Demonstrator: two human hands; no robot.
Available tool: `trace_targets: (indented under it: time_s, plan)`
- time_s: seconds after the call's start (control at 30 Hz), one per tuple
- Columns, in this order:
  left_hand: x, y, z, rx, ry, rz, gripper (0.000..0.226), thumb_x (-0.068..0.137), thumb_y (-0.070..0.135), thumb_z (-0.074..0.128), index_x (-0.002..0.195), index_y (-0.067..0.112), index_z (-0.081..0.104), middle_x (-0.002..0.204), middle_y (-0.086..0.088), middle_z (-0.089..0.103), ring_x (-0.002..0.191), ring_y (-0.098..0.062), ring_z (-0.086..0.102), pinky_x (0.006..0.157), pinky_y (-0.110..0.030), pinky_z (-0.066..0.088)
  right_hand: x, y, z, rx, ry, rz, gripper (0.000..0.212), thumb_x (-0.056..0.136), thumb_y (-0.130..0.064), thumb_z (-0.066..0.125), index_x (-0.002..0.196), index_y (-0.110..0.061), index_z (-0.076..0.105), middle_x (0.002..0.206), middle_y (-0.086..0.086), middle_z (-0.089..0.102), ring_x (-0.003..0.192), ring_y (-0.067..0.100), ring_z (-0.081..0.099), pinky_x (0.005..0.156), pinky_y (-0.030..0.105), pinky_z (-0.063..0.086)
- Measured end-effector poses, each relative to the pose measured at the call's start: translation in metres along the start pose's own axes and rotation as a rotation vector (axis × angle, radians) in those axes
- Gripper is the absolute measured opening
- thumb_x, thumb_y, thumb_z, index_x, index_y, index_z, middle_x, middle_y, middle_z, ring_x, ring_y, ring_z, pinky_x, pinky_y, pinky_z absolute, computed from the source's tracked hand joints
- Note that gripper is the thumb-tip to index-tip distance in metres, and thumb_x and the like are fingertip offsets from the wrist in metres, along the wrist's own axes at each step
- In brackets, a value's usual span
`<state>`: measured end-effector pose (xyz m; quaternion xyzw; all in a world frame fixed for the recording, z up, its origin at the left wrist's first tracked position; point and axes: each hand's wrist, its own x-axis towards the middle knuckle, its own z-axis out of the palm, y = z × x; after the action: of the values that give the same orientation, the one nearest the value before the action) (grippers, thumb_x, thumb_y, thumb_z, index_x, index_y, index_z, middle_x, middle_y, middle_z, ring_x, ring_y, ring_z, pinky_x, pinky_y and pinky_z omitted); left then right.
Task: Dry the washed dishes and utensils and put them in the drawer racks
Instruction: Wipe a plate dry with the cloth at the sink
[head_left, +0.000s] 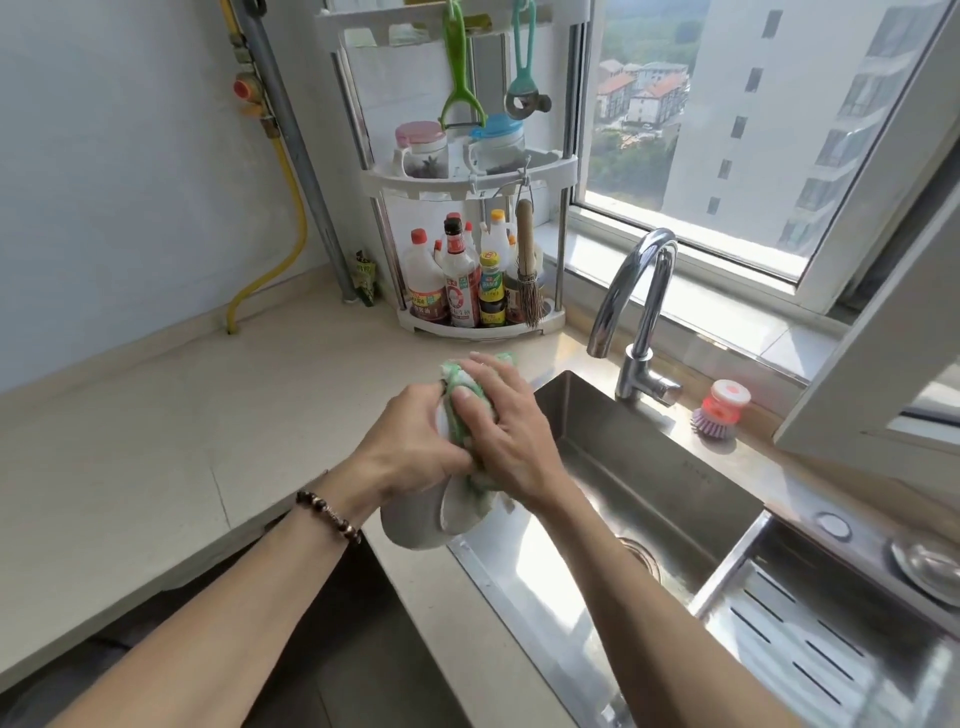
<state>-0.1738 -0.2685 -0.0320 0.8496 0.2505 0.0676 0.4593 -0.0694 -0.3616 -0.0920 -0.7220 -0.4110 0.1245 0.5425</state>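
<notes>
White ceramic bowls (415, 525), two of them nested and tipped on edge, are held in the air above the seam where the pale beige stone surface (156, 441) meets the near-left corner of the stainless steel sink (649, 493). The left hand (410, 447), with a dark beaded bracelet (328, 517) on its wrist, curls around the upper rim of the bowls and grips them. The right hand (506, 431) presses a green-and-white cloth (470, 400) against the bowls, its fingers and thumb wrapped over the bunched fabric, part of which hangs down inside the inner bowl. A curved chrome tap (636, 312) rises from the sink's far edge, and just right of it a red-and-purple dish brush (719, 410) stands on the steel ledge. At the far corner of the surface stands a white three-tier plastic rack (467, 182), with sauce bottles (462, 280) on its bottom tier, two lidded jars on the middle one, and a green peeler (460, 78) hanging from the top. A perforated steel drain tray (810, 639) sits at the right of the sink.
</notes>
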Motion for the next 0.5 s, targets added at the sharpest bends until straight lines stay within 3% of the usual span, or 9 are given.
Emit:
trace_targets:
  time_s: [0.1, 0.23, 0.3, 0.4, 0.43, 0.5]
  plan:
    - [-0.004, -0.001, 0.000, -0.062, 0.038, 0.003, 0.049, 0.051, 0.014, 0.076, 0.098, 0.025, 0.069, 0.090, 0.001, 0.073, 0.083, -0.019, 0.071, 0.069, -0.034, 0.059, 0.004, 0.019, -0.003, 0.235, 0.058, 0.319, 0.069, 0.088, -0.077, 0.029, 0.128, -0.032, 0.063, 0.132, 0.004, 0.062, 0.122, 0.023, 0.057, 0.109, 0.050, 0.042]
    - [-0.003, -0.004, 0.003, -0.040, 0.104, 0.004, 0.048, 0.047, 0.021, 0.078, 0.094, 0.021, 0.068, 0.089, -0.002, 0.073, 0.083, -0.025, 0.071, 0.072, -0.046, 0.061, -0.005, 0.004, 0.008, 0.136, 0.031, 0.145, 0.057, 0.097, -0.056, 0.031, 0.151, -0.042, 0.036, 0.162, -0.005, 0.030, 0.149, 0.010, 0.025, 0.121, 0.035, 0.019]
    - [-0.005, -0.001, 0.003, 0.014, 0.073, 0.016, 0.050, 0.048, 0.022, 0.076, 0.098, 0.021, 0.068, 0.091, -0.003, 0.072, 0.084, -0.025, 0.071, 0.071, -0.044, 0.062, -0.010, 0.010, 0.008, 0.182, 0.014, 0.158, 0.049, 0.097, -0.059, 0.031, 0.144, -0.050, 0.041, 0.158, -0.005, 0.037, 0.146, 0.012, 0.033, 0.119, 0.036, 0.025]
    - [-0.008, 0.003, 0.001, -0.033, 0.089, 0.032, 0.054, 0.051, 0.018, 0.075, 0.104, 0.021, 0.069, 0.094, 0.000, 0.072, 0.086, -0.019, 0.070, 0.071, -0.034, 0.060, -0.004, 0.027, 0.000, 0.488, 0.116, 0.382, 0.046, 0.095, -0.065, 0.033, 0.112, -0.039, 0.067, 0.121, 0.006, 0.068, 0.119, 0.029, 0.061, 0.106, 0.055, 0.044]
    - [-0.009, 0.004, 0.003, -0.082, 0.132, 0.019, 0.052, 0.053, 0.015, 0.077, 0.104, 0.020, 0.069, 0.095, -0.001, 0.073, 0.087, -0.019, 0.070, 0.071, -0.033, 0.060, -0.003, 0.026, 0.000, 0.462, 0.134, 0.366, 0.048, 0.094, -0.066, 0.032, 0.112, -0.038, 0.067, 0.122, 0.006, 0.067, 0.119, 0.029, 0.060, 0.108, 0.056, 0.042]
    - [-0.008, 0.005, 0.005, -0.171, 0.228, -0.021, 0.046, 0.060, 0.006, 0.084, 0.099, 0.022, 0.067, 0.094, -0.001, 0.072, 0.086, -0.019, 0.070, 0.068, -0.030, 0.058, -0.006, 0.009, 0.008, 0.281, 0.095, 0.236, 0.053, 0.096, -0.063, 0.028, 0.142, -0.043, 0.048, 0.152, 0.001, 0.045, 0.141, 0.019, 0.040, 0.121, 0.045, 0.026]
